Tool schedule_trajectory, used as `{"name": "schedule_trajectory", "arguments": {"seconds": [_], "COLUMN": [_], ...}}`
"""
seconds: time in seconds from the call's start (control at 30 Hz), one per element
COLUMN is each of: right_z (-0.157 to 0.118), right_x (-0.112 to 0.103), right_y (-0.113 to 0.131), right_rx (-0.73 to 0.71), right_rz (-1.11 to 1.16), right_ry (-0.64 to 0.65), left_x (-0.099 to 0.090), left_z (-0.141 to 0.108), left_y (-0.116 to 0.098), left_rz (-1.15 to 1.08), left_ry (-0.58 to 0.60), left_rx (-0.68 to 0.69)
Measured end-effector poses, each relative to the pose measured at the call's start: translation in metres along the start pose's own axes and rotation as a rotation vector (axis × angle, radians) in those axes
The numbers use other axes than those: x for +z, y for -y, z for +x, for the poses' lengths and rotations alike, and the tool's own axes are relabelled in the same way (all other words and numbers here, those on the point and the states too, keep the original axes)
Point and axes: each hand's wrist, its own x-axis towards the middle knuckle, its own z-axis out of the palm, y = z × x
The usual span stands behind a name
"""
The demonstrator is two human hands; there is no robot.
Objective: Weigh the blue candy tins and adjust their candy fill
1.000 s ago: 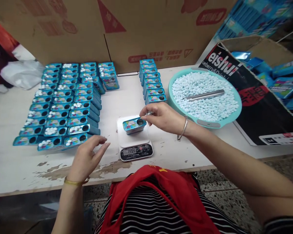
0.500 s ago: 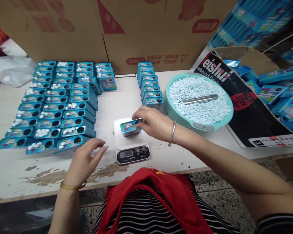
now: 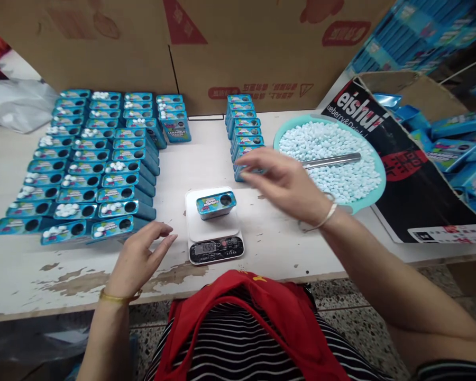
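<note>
A blue tin (image 3: 216, 205) with a dark round opening in its top stands upright on a white digital scale (image 3: 214, 227). My left hand (image 3: 140, 259) rests left of the scale, fingers apart and holding nothing. To the upper right of the scale, my right hand (image 3: 285, 182) is in the air, slightly blurred, its fingers apart with nothing visible in them. It partly covers the near end of a short row of blue tins (image 3: 244, 123) and the left side of a teal basin (image 3: 375, 196) of pale blue candies (image 3: 329, 138). A metal scoop (image 3: 333, 160) lies on the candies.
Several rows of blue tins (image 3: 121, 180) fill the table's left side, many with white candies on top. A large cardboard box (image 3: 119, 63) stands behind. At right, an open carton (image 3: 396, 164) holds more blue tins. A plastic bag (image 3: 19, 103) lies far left.
My right hand has let go of the tin on the scale and moved up and right toward the basin. The left hand has barely moved.
</note>
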Motion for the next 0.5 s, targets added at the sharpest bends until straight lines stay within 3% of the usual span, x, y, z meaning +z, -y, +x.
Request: {"name": "schedule_trajectory", "arguments": {"seconds": [0.1, 0.13, 0.2, 0.3, 0.37, 0.5], "right_z": [-0.017, -0.024, -0.037, -0.049, -0.052, -0.055], "right_x": [-0.040, -0.052, -0.071, -0.080, -0.078, -0.073], "right_y": [-0.039, -0.056, -0.087, -0.118, -0.124, -0.120], "right_rx": [0.196, 0.301, 0.573, 0.826, 0.851, 0.760], "right_rz": [-0.340, -0.508, -0.736, -0.757, -0.733, -0.705], "right_ry": [-0.166, -0.147, -0.007, 0.199, 0.229, 0.144], "left_x": [0.000, 0.000, 0.001, 0.004, 0.006, 0.008], "left_z": [-0.001, -0.001, 0.000, 0.002, 0.004, 0.007], "left_y": [0.002, 0.003, 0.004, 0.004, 0.004, 0.002], "left_rz": [0.006, 0.006, 0.004, 0.007, 0.015, 0.021], "left_ry": [0.012, 0.017, 0.029, 0.047, 0.057, 0.074], "left_rx": [-0.018, -0.023, -0.029, -0.032, -0.029, -0.018]}}
